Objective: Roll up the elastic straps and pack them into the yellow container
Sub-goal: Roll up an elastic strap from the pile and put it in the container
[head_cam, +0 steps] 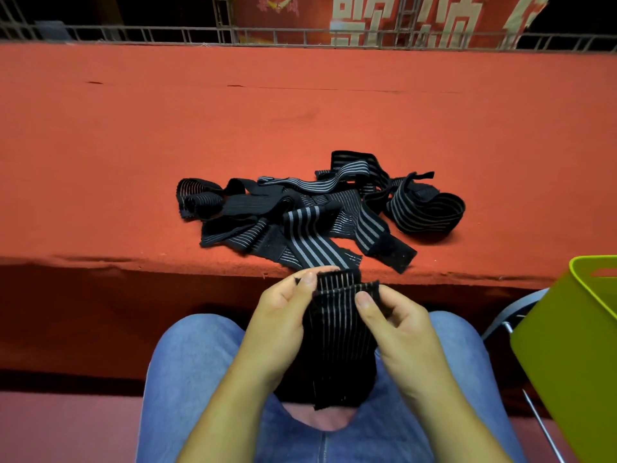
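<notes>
Black striped strap (pixel 337 342) pinched at its folded top by left hand (pixel 283 315) and right hand (pixel 397 325) over lap, strap heap (pixel 314 212) on red counter (pixel 133 145), yellow container (pixel 574 345) near right

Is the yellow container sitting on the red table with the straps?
No, the yellow container stands off the red table, at the person's right, below its front edge.

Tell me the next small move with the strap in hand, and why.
Probably roll the folded top edge down one turn. The left hand and right hand pinch the strap at its top, where only one fold shows; the rest hangs flat over the lap, so it is not ready for the container.
</notes>
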Tool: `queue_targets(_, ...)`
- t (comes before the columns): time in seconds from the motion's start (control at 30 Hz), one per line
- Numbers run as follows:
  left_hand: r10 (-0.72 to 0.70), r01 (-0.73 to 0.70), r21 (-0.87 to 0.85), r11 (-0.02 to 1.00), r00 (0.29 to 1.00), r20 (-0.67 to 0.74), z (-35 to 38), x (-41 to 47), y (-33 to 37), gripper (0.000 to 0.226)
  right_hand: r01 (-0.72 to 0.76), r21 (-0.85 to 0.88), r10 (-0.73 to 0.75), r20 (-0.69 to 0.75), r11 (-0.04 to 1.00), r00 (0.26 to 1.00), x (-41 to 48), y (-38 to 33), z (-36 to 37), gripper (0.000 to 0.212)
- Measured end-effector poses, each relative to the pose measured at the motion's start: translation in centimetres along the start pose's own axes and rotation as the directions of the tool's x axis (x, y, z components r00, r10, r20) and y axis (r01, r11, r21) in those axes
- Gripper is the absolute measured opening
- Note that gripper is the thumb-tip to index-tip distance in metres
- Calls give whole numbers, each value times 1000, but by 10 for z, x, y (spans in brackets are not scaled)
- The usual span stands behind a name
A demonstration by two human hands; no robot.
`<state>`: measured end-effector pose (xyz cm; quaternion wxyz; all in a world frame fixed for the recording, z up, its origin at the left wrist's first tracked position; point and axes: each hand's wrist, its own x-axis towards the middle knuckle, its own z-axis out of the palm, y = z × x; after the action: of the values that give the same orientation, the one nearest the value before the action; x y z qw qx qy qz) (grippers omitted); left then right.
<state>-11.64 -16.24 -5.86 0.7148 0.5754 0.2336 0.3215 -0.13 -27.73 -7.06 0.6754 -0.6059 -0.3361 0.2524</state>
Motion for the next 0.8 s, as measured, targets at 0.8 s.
queue_targets(0.8,-60,86,-217,972,990,124,10,-4,7,49,-32,103,35,-27,994,999,2,-5,5,26)
